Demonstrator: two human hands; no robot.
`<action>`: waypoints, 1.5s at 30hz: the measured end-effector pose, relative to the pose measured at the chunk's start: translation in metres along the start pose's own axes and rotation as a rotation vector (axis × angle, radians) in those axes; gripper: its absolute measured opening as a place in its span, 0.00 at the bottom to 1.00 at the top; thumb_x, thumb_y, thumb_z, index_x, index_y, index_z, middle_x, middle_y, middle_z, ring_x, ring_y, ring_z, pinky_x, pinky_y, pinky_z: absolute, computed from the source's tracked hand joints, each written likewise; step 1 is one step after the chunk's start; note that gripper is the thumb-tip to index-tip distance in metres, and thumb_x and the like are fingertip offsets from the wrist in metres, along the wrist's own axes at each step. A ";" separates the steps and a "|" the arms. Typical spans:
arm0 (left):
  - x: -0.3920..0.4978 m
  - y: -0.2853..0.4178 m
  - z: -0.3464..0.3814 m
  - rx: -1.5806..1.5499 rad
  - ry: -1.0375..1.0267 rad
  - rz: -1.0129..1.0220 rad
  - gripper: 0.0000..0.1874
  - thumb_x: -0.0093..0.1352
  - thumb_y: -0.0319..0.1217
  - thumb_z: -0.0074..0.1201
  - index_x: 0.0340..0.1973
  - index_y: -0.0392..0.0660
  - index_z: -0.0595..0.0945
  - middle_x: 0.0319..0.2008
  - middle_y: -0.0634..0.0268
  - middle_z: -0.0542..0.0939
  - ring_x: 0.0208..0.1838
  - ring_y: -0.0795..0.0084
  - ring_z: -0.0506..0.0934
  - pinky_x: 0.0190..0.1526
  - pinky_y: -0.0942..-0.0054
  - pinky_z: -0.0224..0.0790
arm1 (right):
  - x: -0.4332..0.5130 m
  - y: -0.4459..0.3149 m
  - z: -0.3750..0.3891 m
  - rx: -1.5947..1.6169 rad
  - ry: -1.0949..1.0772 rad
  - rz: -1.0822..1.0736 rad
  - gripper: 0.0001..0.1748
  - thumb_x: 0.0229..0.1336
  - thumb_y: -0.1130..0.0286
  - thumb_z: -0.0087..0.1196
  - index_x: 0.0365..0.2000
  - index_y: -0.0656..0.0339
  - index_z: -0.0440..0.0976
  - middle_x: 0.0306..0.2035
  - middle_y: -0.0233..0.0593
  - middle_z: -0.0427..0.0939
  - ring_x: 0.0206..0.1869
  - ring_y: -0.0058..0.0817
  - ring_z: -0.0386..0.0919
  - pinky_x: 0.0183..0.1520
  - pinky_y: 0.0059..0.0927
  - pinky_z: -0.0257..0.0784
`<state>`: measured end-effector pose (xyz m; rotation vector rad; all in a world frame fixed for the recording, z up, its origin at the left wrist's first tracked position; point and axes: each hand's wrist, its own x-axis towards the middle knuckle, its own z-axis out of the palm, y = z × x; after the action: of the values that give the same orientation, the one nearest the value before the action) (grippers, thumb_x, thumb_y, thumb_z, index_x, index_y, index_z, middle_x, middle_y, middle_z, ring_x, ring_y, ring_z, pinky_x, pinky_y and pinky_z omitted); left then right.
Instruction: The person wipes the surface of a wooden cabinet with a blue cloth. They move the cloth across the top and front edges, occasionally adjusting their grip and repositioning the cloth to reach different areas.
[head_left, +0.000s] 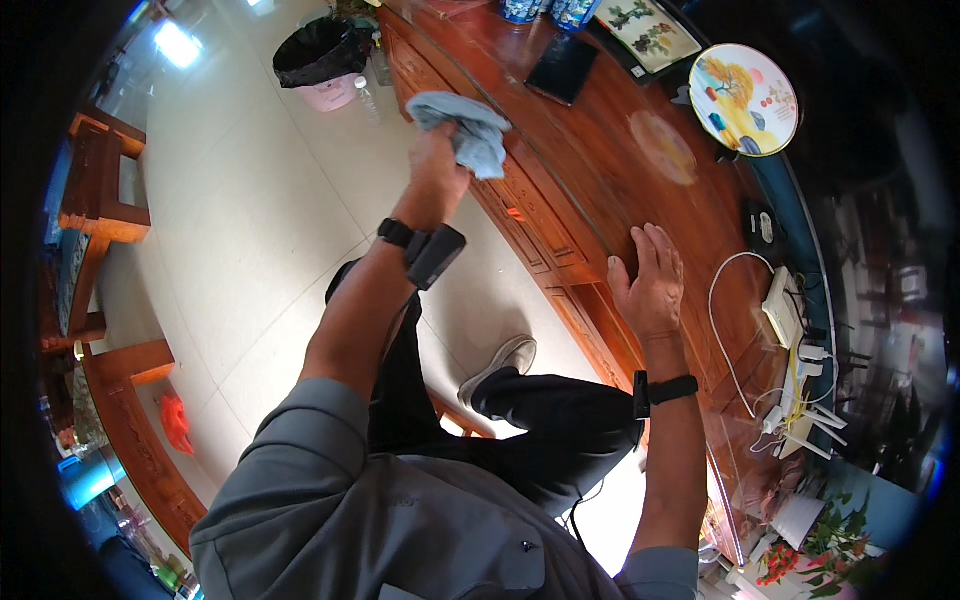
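My left hand (437, 176) grips a bunched light blue cloth (469, 135) at the front edge of a long reddish-brown wooden cabinet (600, 165). The cloth covers part of the edge and hides some of the fingers. Palm down near the same edge, my right hand (651, 281) rests on the cabinet's top, thumb spread and holding nothing. Both wrists wear black straps, the left one bearing a black box-shaped device. A pale oval mark (663, 148) shows on the wood above my right hand.
A round decorated plate (742, 101), a dark flat object (561, 69) and a framed picture (651, 36) are on the cabinet. A white power strip with cables (791, 390) lies at right. A lined pink bin (330, 94) and a plastic bottle (366, 97) stand on the floor.
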<state>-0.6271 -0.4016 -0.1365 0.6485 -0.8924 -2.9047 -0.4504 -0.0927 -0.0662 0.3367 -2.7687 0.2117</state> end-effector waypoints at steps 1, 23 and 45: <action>0.002 0.013 0.004 -0.011 -0.086 0.067 0.11 0.80 0.26 0.46 0.55 0.38 0.78 0.51 0.56 0.83 0.54 0.57 0.83 0.57 0.55 0.81 | 0.000 0.000 0.000 -0.003 -0.002 0.005 0.30 0.63 0.60 0.64 0.61 0.65 0.74 0.65 0.52 0.73 0.72 0.50 0.68 0.73 0.55 0.64; -0.020 -0.071 -0.054 0.435 0.033 -0.078 0.08 0.67 0.21 0.56 0.42 0.38 0.83 0.35 0.60 0.84 0.34 0.60 0.83 0.34 0.56 0.78 | 0.001 -0.002 -0.003 0.026 -0.004 0.037 0.30 0.63 0.60 0.63 0.61 0.64 0.74 0.65 0.51 0.74 0.72 0.49 0.69 0.74 0.53 0.63; -0.034 -0.021 0.015 0.070 -0.192 -0.146 0.15 0.76 0.36 0.57 0.54 0.44 0.77 0.40 0.64 0.82 0.40 0.64 0.82 0.40 0.54 0.80 | -0.001 -0.002 -0.001 0.002 -0.036 0.059 0.31 0.64 0.58 0.63 0.62 0.63 0.74 0.67 0.50 0.72 0.73 0.48 0.67 0.75 0.54 0.62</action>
<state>-0.6004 -0.3712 -0.1240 0.4629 -1.0111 -3.1211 -0.4486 -0.0937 -0.0651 0.2623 -2.8168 0.2253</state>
